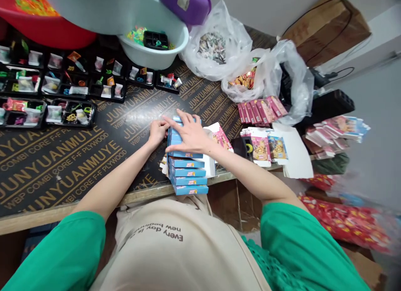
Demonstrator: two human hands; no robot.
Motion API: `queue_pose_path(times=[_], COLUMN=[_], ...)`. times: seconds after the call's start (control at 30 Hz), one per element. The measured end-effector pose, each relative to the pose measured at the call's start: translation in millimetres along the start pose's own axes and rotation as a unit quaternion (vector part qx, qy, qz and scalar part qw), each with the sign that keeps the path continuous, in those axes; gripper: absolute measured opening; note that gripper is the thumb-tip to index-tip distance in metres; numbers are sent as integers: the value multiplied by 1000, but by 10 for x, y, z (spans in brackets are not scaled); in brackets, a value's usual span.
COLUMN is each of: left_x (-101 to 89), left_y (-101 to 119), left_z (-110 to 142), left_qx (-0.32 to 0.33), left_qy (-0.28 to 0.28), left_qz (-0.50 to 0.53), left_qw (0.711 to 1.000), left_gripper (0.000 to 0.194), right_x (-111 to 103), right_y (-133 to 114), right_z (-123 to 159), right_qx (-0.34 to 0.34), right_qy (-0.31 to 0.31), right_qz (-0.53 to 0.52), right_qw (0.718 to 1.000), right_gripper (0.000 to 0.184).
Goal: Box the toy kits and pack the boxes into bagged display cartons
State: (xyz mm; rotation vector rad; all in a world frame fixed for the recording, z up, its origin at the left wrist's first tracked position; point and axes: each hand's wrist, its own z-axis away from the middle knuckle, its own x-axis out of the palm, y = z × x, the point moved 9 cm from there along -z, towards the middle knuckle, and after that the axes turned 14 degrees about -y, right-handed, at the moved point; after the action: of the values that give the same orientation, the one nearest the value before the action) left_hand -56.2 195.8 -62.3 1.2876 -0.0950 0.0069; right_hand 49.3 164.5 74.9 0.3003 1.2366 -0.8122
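Several flat blue boxes (189, 173) stand side by side in a row at the table's front edge, the nearest ones jutting past it. My right hand (189, 134) lies across the far part of the row, open, with fingers and thumb spread on the box tops. At the left end of the far boxes, my left hand (159, 131) is closed with fingertips pinched together; whatever they hold is hidden. A white carton flap (209, 164) shows beside the row, under my right wrist. Just beyond that wrist lies a pink box (223, 137).
Black trays (70, 112) of small toys and sachets fill the left side. Behind them stand a red basin (62, 31) and a pale basin (150, 57). Plastic bags (234, 40) of small packets sit at the back, with pink boxes (261, 111) and flat printed cartons (260, 151) to the right.
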Motion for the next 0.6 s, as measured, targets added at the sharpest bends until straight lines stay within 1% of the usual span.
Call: queue_pose_path(times=[0.07, 0.13, 0.17, 0.2, 0.23, 0.27, 0.3, 0.33, 0.37, 0.4, 0.43, 0.47, 0.5, 0.53, 0.57, 0.6], left_x=[-12, -27, -41, -67, -96, -114, -111, -61, 21, 111, 182, 199, 160, 75, -41, -137], left_y=[30, 88, 131, 193, 279, 380, 490, 585, 653, 692, 708, 718, 734, 761, 809, 851], left_z=[16, 42, 61, 85, 113, 144, 174, 193, 206, 222, 249, 288, 333, 380, 423, 447], left_qx=[4, 4, 4, 10, 23, 41, 61, 73, 69, 49, 18, -11, -32, -43, -41, -39], left_qy=[-1, -8, -10, -3, 10, 22, 28, 12, -19, -53, -77, -78, -61, -34, -3, 6], left_qz=[-17, -36, -45, -53, -59, -60, -55, -43, -26, -9, -2, -6, -26, -58, -101, -146], left_qw=[1000, 999, 999, 999, 998, 997, 996, 996, 997, 997, 997, 997, 997, 997, 994, 988], left_gripper=[28, 25, 25, 28, 33, 42, 53, 63, 70, 72, 69, 62, 53, 44, 36, 31], right_x=[5, -23, -52, -71, -53, 33, 192, 397, 614, 811, 963, 1067, 1132, 1169, 1179, 1150], right_y=[-19, 26, 110, 240, 406, 573, 703, 765, 751, 669, 540, 395, 266, 165, 101, 91], right_z=[29, 147, 252, 388, 550, 714, 847, 919, 914, 836, 713, 575, 447, 339, 262, 232], right_qx=[-15, -35, -28, -2, 39, 86, 127, 150, 151, 130, 92, 50, 14, -8, -20, -22], right_qy=[36, 85, 126, 179, 237, 287, 319, 331, 325, 303, 276, 249, 226, 203, 178, 158], right_qz=[-10, -53, -93, -149, -220, -303, -392, -481, -563, -638, -698, -743, -772, -790, -797, -788], right_qw=[999, 994, 987, 972, 945, 905, 853, 798, 744, 696, 655, 620, 593, 579, 577, 595], right_gripper=[99, 96, 96, 96, 96, 95, 94, 92, 91, 90, 90, 90, 91, 92, 92, 90])
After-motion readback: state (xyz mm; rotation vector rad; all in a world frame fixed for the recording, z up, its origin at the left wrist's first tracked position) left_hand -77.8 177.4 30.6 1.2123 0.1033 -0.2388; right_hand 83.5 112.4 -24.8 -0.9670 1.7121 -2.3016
